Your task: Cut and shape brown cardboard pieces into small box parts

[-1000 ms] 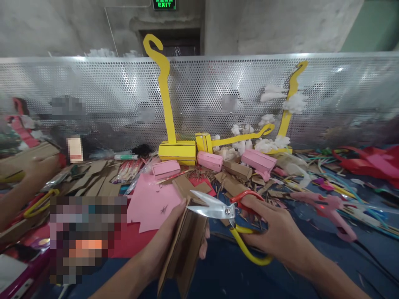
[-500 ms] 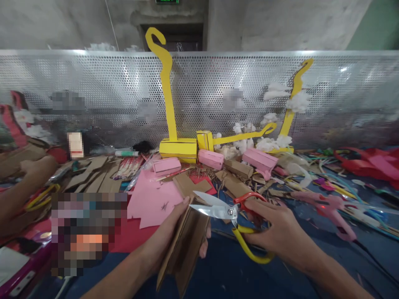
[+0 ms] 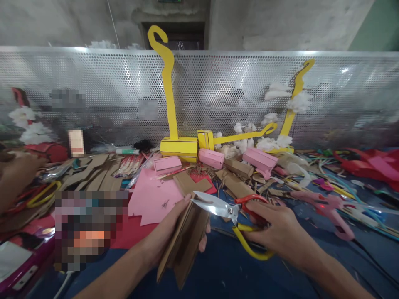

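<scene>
My left hand (image 3: 171, 224) is wrapped round a folded piece of brown cardboard (image 3: 183, 249), its thumb on the near left edge and its fingertips showing on the right side. In my right hand (image 3: 274, 224) are scissors (image 3: 230, 211) with one red and one yellow handle. Their silver blades point left and lie at the cardboard's upper end, a little apart. Whether the edge sits between the blades is hard to make out. Behind the cardboard lies a pink sheet (image 3: 152, 199) with a jagged edge.
Yellow boxes (image 3: 178, 147) with curved strips stand along a perforated metal screen (image 3: 212, 91). Pink boxes (image 3: 260, 158) and cardboard scraps lie before them. A pink glue gun (image 3: 330, 207) rests at right. Another person's hand (image 3: 25, 166) works at far left.
The scissor blades have closed partway at the cardboard's upper edge. The other person's hand at far left has moved left, and a red and white flower piece shows there more fully.
</scene>
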{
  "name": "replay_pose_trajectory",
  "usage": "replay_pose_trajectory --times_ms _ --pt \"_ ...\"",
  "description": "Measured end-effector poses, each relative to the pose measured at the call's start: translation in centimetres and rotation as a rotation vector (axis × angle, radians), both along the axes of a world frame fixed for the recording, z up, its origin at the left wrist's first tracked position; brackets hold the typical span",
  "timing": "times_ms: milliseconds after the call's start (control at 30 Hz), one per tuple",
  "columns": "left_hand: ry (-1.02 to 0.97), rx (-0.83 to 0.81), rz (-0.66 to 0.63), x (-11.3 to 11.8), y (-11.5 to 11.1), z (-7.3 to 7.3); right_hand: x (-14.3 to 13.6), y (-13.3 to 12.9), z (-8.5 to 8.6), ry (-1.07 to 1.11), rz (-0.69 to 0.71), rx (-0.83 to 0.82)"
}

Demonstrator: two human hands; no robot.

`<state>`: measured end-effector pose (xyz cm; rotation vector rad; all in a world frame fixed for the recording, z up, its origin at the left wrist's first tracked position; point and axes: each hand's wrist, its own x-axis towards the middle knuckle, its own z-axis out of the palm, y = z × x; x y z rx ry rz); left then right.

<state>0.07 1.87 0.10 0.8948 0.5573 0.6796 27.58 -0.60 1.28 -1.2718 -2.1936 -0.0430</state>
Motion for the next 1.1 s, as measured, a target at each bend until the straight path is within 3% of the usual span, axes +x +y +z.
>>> replay_pose_trajectory --times_ms 700,933,1100 --pt "0.001 -0.058 -0.002 -0.3 0.5 0.6 0.5 -0.1 -0.3 -0.167 0.040 0.088" --pt "0.084 -0.005 0.029 -0.3 0.5 0.6 -1.3 0.9 -0.7 -0.060 -0.161 -0.108" --pt "0.135 0.023 -0.010 0.2 0.3 0.3 -1.9 0.6 -0.7 -0.025 -0.151 -0.058"
